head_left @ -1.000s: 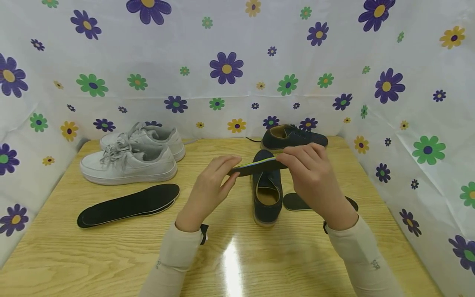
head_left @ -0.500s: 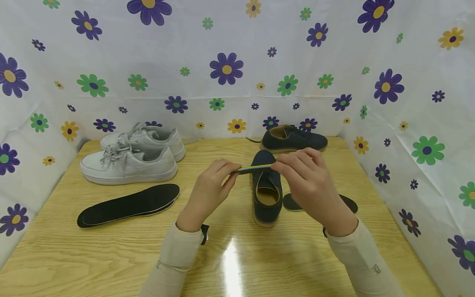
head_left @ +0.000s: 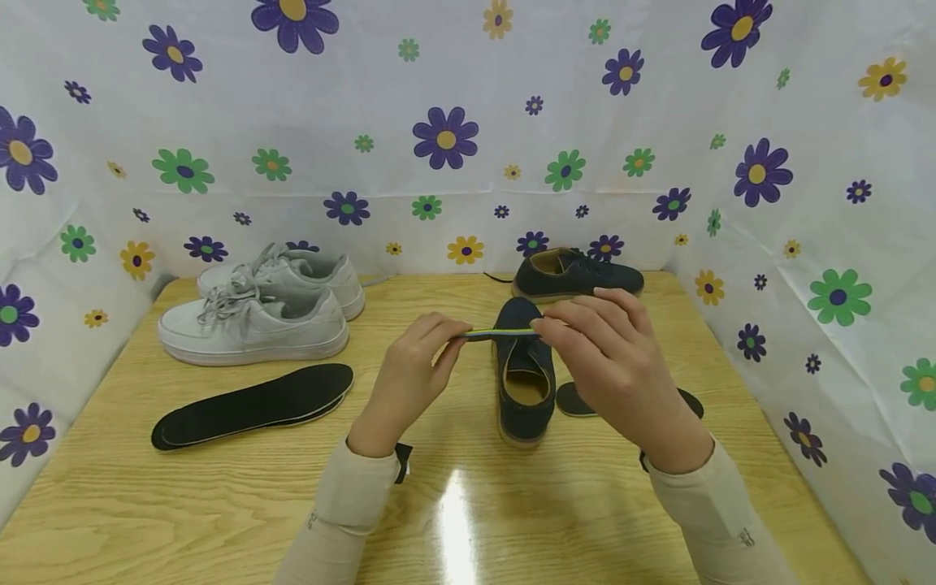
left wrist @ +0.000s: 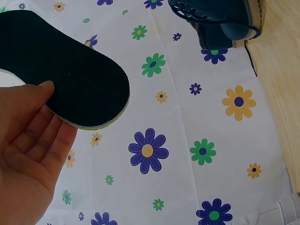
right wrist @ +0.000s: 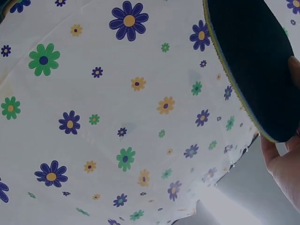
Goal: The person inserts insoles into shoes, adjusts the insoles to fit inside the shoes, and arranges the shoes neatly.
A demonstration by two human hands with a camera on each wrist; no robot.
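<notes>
Between my two hands a thin black insole is held over a navy lace-up shoe, nearly edge-on in the head view with its yellow and blue edge showing. My left hand pinches one end between thumb and fingers; the left wrist view shows the rounded black end. The other end is in the pinch of my right hand, which hides part of it. Below, the navy shoe stands with its toe pointing away and its tan-lined opening facing me. A second black insole lies partly behind my right wrist.
The other navy shoe sits at the back right. A pair of white sneakers stands at the back left, with a stacked pair of larger black insoles in front. Flower-printed cloth walls the wooden table on three sides.
The insole has turned from slanted, with its dark face partly showing, to level and nearly edge-on. My right hand has dipped slightly; both hands keep their pinch.
</notes>
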